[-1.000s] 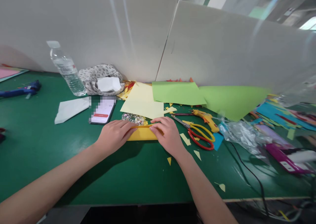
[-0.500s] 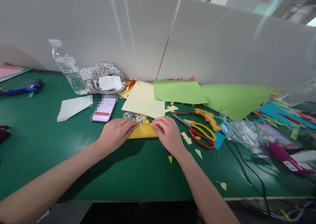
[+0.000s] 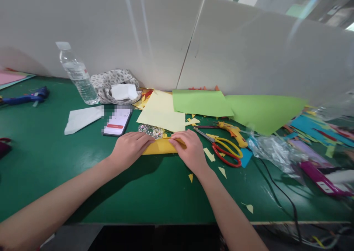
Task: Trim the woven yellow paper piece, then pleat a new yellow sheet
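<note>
A strip of yellow paper (image 3: 160,147), folded or rolled along its far edge, is held just above the green table between both hands. My left hand (image 3: 131,149) pinches its left end, and my right hand (image 3: 188,147) pinches the right end, thumbs toward the middle. Fingers cover both ends of the paper. Right behind it lie clear, sparkly bits (image 3: 151,130), too small to name exactly. Beyond these is a cream paper sheet (image 3: 163,112). Scissors (image 3: 224,147) with red and yellow handles rest to the right of my right hand.
A phone (image 3: 118,121), a white tissue (image 3: 83,119) and a water bottle (image 3: 79,76) stand or lie at left. Toward the right are green paper (image 3: 201,103), a yellow glue gun (image 3: 233,132), crumpled plastic (image 3: 276,151), a black cord (image 3: 287,195) and a magenta power strip (image 3: 318,179).
Both hands stay almost in place on the yellow paper. Its edge near my right hand looks slightly more curled. The view has shifted a little.
</note>
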Available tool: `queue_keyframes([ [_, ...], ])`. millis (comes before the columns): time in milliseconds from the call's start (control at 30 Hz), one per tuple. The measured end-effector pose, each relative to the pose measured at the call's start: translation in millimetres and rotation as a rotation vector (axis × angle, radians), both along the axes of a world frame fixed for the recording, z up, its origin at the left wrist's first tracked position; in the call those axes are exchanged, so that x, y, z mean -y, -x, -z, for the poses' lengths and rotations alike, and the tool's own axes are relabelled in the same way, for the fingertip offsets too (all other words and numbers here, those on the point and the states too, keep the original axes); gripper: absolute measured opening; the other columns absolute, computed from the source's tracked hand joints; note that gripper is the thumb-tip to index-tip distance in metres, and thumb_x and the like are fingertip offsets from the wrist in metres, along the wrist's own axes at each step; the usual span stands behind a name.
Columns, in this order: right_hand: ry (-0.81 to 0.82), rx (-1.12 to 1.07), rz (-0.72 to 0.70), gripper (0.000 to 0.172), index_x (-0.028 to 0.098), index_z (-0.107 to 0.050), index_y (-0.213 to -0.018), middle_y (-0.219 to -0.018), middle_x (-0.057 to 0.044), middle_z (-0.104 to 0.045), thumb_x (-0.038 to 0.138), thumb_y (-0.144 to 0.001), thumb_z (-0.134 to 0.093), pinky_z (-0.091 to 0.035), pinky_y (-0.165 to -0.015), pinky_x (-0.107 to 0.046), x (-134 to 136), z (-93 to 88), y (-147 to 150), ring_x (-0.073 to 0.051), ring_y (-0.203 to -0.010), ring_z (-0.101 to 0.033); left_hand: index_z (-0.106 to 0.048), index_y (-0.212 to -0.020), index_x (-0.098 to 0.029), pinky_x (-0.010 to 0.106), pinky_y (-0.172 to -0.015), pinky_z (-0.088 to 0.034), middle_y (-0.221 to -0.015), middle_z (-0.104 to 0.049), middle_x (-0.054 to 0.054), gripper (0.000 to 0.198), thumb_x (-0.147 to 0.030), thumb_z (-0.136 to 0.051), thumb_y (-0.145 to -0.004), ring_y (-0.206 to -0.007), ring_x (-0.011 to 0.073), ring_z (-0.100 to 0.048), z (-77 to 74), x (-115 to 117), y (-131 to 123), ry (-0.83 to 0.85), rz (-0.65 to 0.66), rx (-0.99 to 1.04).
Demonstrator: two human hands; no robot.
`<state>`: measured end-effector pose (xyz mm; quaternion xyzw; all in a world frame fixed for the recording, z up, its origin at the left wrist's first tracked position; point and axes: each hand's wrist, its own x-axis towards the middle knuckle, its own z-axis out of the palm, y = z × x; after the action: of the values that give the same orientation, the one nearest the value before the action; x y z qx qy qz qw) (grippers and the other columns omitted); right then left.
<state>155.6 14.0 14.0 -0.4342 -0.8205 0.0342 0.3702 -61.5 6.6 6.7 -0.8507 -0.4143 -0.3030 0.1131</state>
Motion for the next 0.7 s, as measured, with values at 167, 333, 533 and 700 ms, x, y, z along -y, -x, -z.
queue_keyframes([
  [167,-0.042,-0.020,0.005,0.013,0.024,-0.057,-0.094,-0.089,-0.002,-0.067,0.030,-0.082,-0.057,-0.037,-0.093,-0.042,1.7,1.9,0.8,-0.020,-0.086,-0.060,-0.064,-0.086,-0.020,0.025,-0.062,-0.048,-0.080,-0.071,0.000,0.022,-0.025,-0.043,-0.090,-0.070,0.0134,-0.064,1.0,-0.8,1.7,-0.043,0.019,0.021],
  [333,-0.063,0.020,-0.037,0.011,0.024,-0.061,-0.093,-0.089,-0.001,-0.068,0.029,-0.084,-0.056,-0.037,-0.091,-0.040,1.4,2.8,2.7,-0.018,-0.085,-0.060,-0.064,-0.087,-0.020,0.026,-0.062,-0.048,-0.081,-0.071,0.000,0.019,-0.024,-0.045,-0.090,-0.070,0.0139,-0.065,1.5,-0.9,2.1,-0.050,0.026,0.032],
  [533,-0.043,0.047,-0.027,0.012,0.024,-0.064,-0.085,-0.085,0.000,-0.068,0.026,-0.086,-0.052,-0.038,-0.088,-0.039,1.0,3.0,4.4,-0.017,-0.082,-0.059,-0.064,-0.089,-0.021,0.026,-0.064,-0.048,-0.081,-0.071,0.000,0.018,-0.024,-0.046,-0.089,-0.071,0.0140,-0.064,2.0,-0.6,2.4,-0.052,0.034,0.029],
  [700,-0.096,-0.021,0.032,0.009,0.024,-0.064,-0.088,-0.088,-0.001,-0.067,0.026,-0.084,-0.056,-0.035,-0.096,-0.042,2.7,1.3,5.7,-0.018,-0.088,-0.059,-0.065,-0.086,-0.020,0.025,-0.063,-0.048,-0.078,-0.071,0.000,0.016,-0.021,-0.049,-0.087,-0.068,0.0133,-0.065,-0.1,0.4,3.7,-0.099,0.052,0.067],
])
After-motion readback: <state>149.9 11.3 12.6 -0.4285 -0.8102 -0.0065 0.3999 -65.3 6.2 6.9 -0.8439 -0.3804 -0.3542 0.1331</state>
